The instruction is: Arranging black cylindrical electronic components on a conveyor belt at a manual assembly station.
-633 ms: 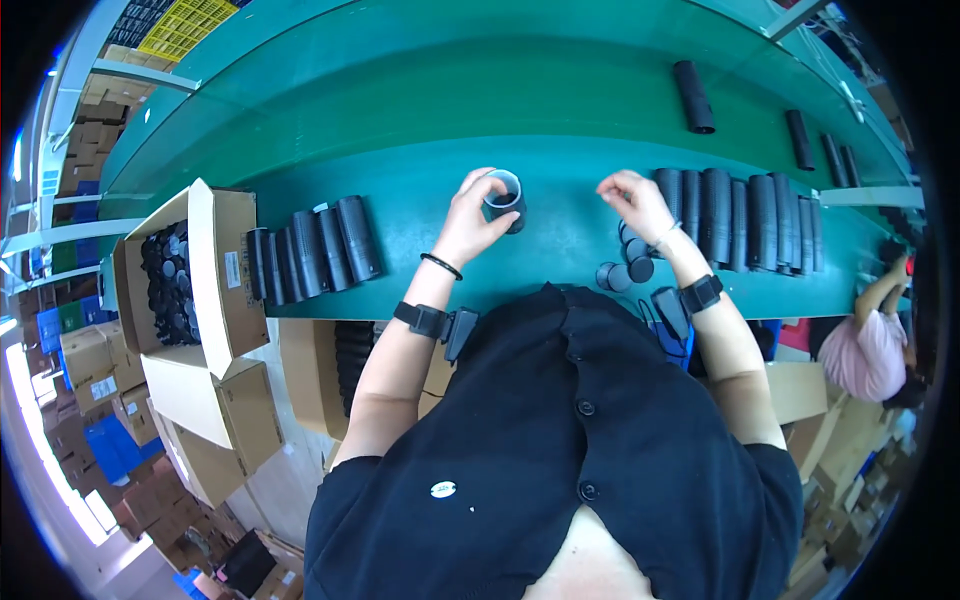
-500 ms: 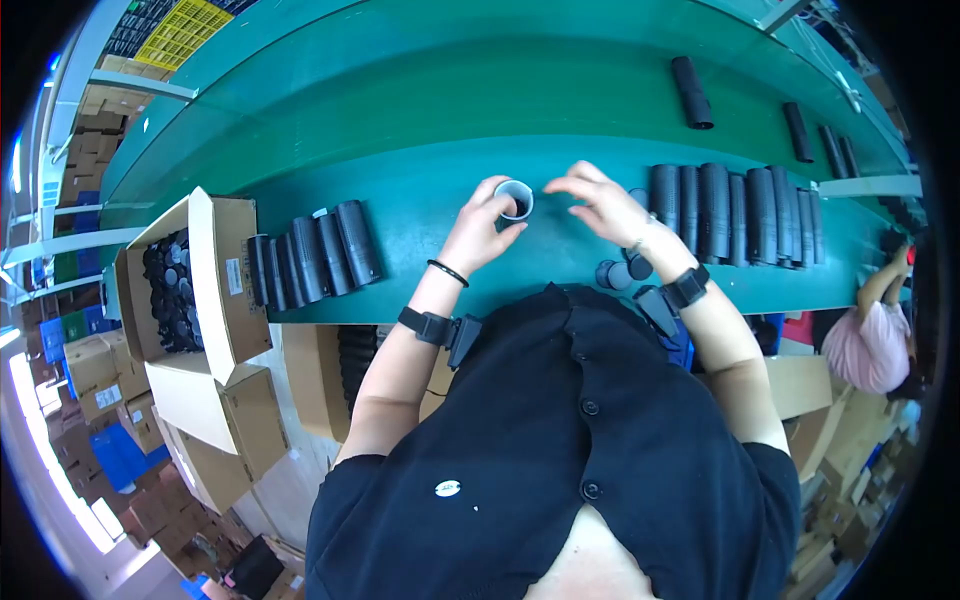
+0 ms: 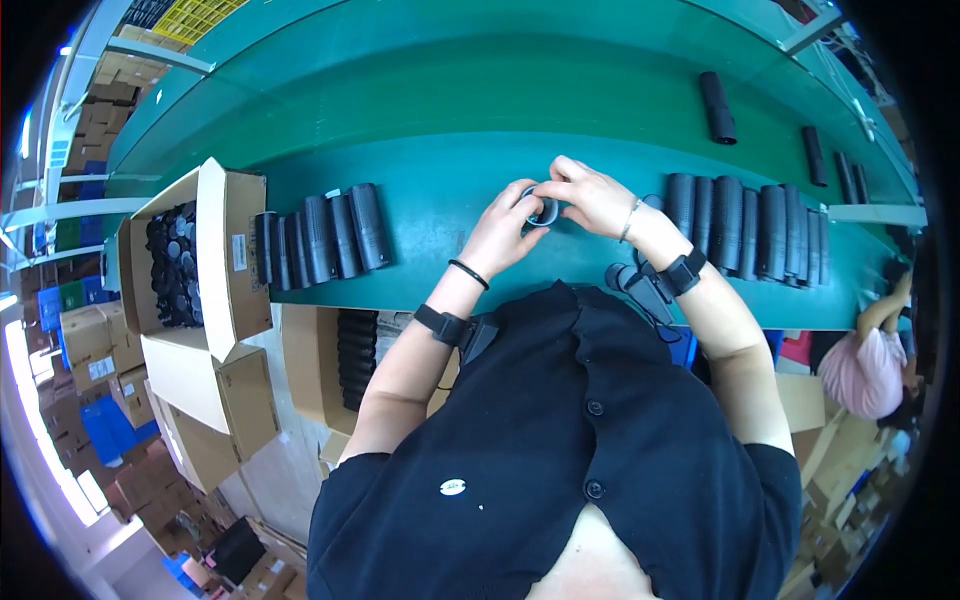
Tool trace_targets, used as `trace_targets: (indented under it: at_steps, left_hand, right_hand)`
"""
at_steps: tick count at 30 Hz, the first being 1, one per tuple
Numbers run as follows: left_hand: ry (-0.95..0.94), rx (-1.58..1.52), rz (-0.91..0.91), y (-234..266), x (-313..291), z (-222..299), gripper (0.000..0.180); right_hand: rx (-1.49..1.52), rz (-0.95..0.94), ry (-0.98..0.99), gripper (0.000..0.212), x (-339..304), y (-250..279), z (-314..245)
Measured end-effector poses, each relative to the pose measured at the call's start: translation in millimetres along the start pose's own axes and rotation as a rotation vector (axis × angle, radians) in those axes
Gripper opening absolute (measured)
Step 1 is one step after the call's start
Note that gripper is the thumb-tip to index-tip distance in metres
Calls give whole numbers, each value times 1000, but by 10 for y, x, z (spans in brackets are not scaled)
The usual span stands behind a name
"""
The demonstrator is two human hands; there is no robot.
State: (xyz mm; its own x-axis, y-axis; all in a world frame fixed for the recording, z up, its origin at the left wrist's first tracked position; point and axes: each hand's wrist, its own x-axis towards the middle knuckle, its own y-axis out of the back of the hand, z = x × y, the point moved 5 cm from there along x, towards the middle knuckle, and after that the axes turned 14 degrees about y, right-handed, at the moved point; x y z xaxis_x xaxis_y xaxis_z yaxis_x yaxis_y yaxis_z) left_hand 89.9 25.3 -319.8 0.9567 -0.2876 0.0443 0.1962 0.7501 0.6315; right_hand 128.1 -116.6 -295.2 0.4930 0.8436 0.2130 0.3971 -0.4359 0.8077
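Clamping a black tube (image 3: pixel 546 214) at one o'clock are fingers of the left hand (image 3: pixel 500 237); the right hand (image 3: pixel 598 204) is over its mouth, finger closure I cannot tell. At nine o'clock, a cardboard box (image 3: pixel 228 262) contains dark discs (image 3: pixel 177 268).

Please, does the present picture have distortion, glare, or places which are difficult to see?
Head view: the green table curves in the fisheye, picture corners black; head view: a bright strip at left is washed out; head view: left hand and right hand partly hide the tube, its inside unclear.
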Motion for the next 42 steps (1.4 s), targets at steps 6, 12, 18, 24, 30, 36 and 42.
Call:
trace_targets:
  at_steps: [6, 12, 18, 24, 30, 36, 42]
  left_hand:
    - [164, -120, 29, 58, 47, 14, 39]
    - [191, -204, -60, -10, 202, -152, 30]
    - [352, 29, -11, 29, 274, -83, 16]
    - [363, 73, 81, 18, 276, -72, 15]
    - [420, 79, 90, 29, 281, -63, 16]
    - [500, -207, 152, -37, 191, -304, 19]
    - [511, -289, 59, -91, 209, -353, 21]
  right_hand:
    - [-92, -18, 60, 24, -71, -2, -59]
    - [-136, 18, 97, 14, -92, -53, -79]
    - [-232, -11, 122, 16, -123, -83, -67]
    - [-268, -46, 126, 18, -120, -97, -88]
    - [-67, 135, 139, 22, -154, 46, -80]
    - [327, 186, -226, 58, -238, 16, -70]
    - [373, 201, -240, 63, -239, -185, 89]
